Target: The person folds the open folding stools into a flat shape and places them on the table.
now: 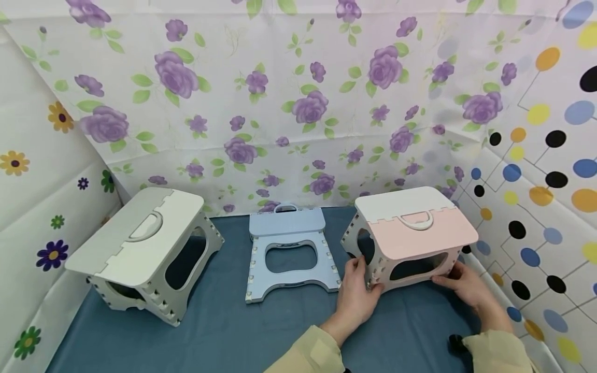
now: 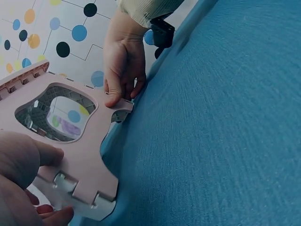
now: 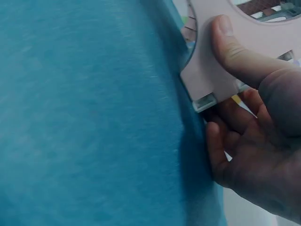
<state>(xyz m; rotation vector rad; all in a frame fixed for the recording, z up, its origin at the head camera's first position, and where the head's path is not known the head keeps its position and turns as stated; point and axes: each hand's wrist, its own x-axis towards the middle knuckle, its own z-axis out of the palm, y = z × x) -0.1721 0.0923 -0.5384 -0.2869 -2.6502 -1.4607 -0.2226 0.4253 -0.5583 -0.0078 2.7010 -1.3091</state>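
A folding step stool (image 1: 434, 239) with a half-white, half-pink top stands unfolded at the right in the head view. My left hand (image 1: 355, 296) grips its near left leg, thumb on the pink side panel (image 2: 87, 162) and fingers round the hinged edge in the left wrist view. At the near right leg my right hand (image 1: 472, 286) holds the corner. In the right wrist view the thumb (image 3: 233, 52) of that hand lies on the pink panel, with the other fingers behind it. The feet of the stool meet the blue cloth.
A blue folding stool (image 1: 286, 228) lies folded flat in the middle, just left of my left hand. An unfolded grey and off-white stool (image 1: 154, 254) stands at the left. Flowered cloth (image 1: 280, 103) hangs behind, and a dotted sheet (image 1: 536, 233) rises close on the right.
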